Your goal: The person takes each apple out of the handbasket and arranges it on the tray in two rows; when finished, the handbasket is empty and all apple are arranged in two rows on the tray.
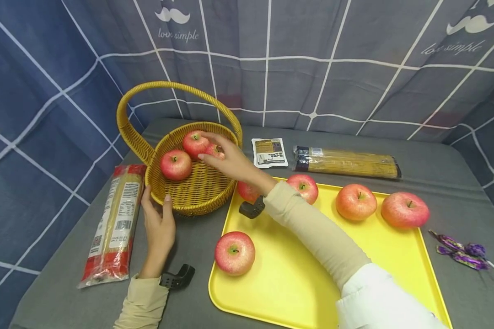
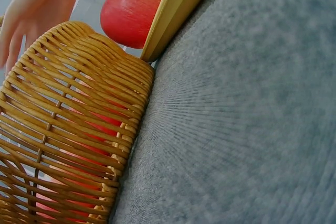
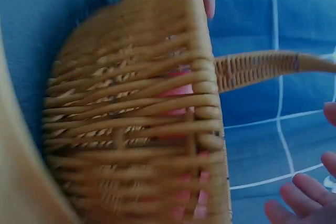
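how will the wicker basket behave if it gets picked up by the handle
The basket will likely hold its shape, since its weave looks tight. The apples inside are round, with bare weave beside them, so they may roll and shift its balance.

Basket (image 1: 189, 209) rough wicker; tray (image 1: 288, 283) smooth, seemingly plastic.

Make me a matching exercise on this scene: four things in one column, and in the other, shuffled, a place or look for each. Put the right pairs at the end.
Things
1. Basket
2. Tray
3. Left hand
4. Lollipop

Descriptions
A. At the near rim of a woven container
B. Purple-wrapped, beyond the tray's right edge
C. Woven, with a tall arched handle
D. Flat and yellow, with apples on it

Right pairs: 1-C, 2-D, 3-A, 4-B
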Available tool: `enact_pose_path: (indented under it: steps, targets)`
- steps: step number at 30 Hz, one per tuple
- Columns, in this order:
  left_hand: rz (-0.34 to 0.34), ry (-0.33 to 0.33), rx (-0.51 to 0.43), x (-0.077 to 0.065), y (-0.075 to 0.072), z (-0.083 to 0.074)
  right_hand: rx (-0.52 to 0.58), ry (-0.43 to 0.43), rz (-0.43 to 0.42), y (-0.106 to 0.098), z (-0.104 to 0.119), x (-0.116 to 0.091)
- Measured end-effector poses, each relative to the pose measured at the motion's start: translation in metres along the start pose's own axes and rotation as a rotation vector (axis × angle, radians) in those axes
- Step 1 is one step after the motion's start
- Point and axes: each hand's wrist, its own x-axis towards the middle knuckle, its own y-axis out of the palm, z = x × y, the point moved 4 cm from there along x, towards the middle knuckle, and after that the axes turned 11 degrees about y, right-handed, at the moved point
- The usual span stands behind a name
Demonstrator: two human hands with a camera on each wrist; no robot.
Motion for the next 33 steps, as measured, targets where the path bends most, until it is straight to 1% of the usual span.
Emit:
enact_pose_path:
  steps: [3, 5, 8, 9, 10, 13, 16, 17, 21, 25, 27, 29, 31, 33]
  targets:
    - [0.008, -0.002, 0.012, 0.000, -0.001, 0.000, -0.002, 0.032, -0.035, 0.007, 0.000, 0.018]
    - [0.020, -0.005, 0.012, 0.000, 0.000, 0.000, -0.002, 0.069, -0.049, 0.011, -0.003, 0.027]
    - [0.023, -0.008, 0.005, 0.000, -0.001, -0.001, 0.006, 0.155, -0.074, 0.015, -0.008, 0.037]
    - [0.020, -0.010, 0.007, 0.000, -0.002, -0.001, -0.007, 0.180, -0.085, 0.016, -0.010, 0.039]
    - [0.018, -0.013, 0.006, 0.000, -0.002, -0.001, -0.026, 0.220, -0.089, 0.017, -0.012, 0.041]
    - [0.022, -0.019, 0.012, 0.000, -0.001, -0.002, -0.144, 0.318, -0.084, 0.021, -0.019, 0.043]
    - [0.028, -0.020, 0.010, 0.000, -0.001, -0.003, -0.244, 0.383, -0.020, 0.026, -0.027, 0.041]
    - [0.028, -0.019, 0.010, 0.000, 0.000, -0.003, -0.276, 0.386, 0.003, 0.027, -0.029, 0.041]
    - [0.027, -0.016, 0.008, 0.000, 0.001, -0.003, -0.335, 0.382, 0.078, 0.029, -0.032, 0.037]
    - [0.025, -0.013, 0.009, 0.000, 0.002, -0.002, -0.371, 0.352, 0.175, 0.030, -0.030, 0.033]
    - [0.020, -0.011, 0.012, 0.000, 0.001, -0.001, -0.387, 0.311, 0.230, 0.032, -0.029, 0.030]
    - [0.015, -0.012, 0.015, -0.001, 0.000, -0.001, -0.389, 0.267, 0.266, 0.034, -0.028, 0.029]
    - [0.012, -0.011, 0.017, 0.000, 0.000, 0.000, -0.379, 0.213, 0.269, 0.034, -0.026, 0.028]
    - [0.013, -0.010, 0.019, 0.000, -0.001, 0.000, -0.354, 0.162, 0.247, 0.035, -0.025, 0.028]
